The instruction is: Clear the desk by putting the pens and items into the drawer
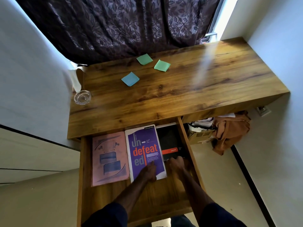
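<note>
Dark navy sleeves (pixel 109 215) both arms, ending above bare forearms (pixel 131 192).

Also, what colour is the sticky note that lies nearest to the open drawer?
Light blue. The sticky note shows best in the head view.

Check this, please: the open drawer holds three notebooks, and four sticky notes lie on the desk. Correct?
No: the head view shows three notes on the desk, two green and one blue. The drawer does hold three notebooks.
</note>
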The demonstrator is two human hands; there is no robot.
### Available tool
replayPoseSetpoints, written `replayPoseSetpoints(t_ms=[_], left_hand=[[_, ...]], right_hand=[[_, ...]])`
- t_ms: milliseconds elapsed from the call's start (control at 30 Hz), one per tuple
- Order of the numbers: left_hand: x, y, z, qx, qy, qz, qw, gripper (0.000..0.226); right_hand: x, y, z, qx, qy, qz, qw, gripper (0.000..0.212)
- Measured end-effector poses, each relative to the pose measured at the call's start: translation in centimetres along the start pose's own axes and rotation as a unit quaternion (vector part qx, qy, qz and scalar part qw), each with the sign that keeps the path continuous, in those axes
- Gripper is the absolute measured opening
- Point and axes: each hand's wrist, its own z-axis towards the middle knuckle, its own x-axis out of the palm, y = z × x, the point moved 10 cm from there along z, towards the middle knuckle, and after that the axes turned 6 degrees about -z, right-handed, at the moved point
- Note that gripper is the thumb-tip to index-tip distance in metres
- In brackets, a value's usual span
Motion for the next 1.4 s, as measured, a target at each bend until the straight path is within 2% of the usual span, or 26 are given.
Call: replayPoseSetpoints(t_ms=[167,267,400,467,567,833,933,1000,1100,1233,1400], left_hand=[[-0.5,0.1,0.3,0.006,0.001,0.011,1.0,0.075],[-0.4,0.2,0.5,0.005,0.003,0.015,1.0,0.071],[-0.3,0.0,0.3,0.005,0.007,0.012,1.0,0.069],[-0.5,0.0,0.1,0.004,0.002,0.006,1.0,0.069],[-0.8,0.3,-0.5,0.004,-0.013,-0.007,1.0,0.059],[-2.7,1.3,-3.6,-0.016,-0.059,-0.054,0.997,0.047],[-3.0,1.5,-4.5,-0.03,-0.076,-0.075,0.994,0.037],[-2.9,1.5,-4.8,-0.034,-0.083,-0.086,0.992,0.033],[-2.7,0.7,-5.3,-0.034,-0.101,-0.108,0.988,0.03],[-2.5,-0.6,-6.6,-0.043,-0.128,-0.132,0.982,0.03],[-2.2,-1.6,-8.6,-0.048,-0.169,-0.137,0.975,0.032]], right_hand=[[0.2,2.8,-0.6,-0.033,0.042,-0.046,0.998,0.012],[0.3,1.8,2.0,-0.04,0.06,-0.106,0.992,0.038],[-0.4,-1.9,6.8,-0.043,0.071,-0.094,0.992,0.045],[-0.7,-0.3,3.8,-0.056,0.078,-0.087,0.992,0.043],[-0.9,2.0,-0.5,-0.068,0.097,-0.124,0.985,0.019],[-0.6,5.6,-4.2,-0.178,0.141,-0.21,0.951,0.029],[-1.8,5.9,-5.0,-0.175,0.121,-0.179,0.961,0.021],[-2.1,5.9,-5.2,-0.174,0.132,-0.162,0.962,0.024],[-3.0,5.0,-6.3,-0.129,0.158,-0.079,0.976,0.015],[-3.4,4.1,-7.0,-0.119,0.191,-0.036,0.974,0.02],[-4.1,4.7,-9.5,-0.189,0.212,-0.059,0.957,0.021]])
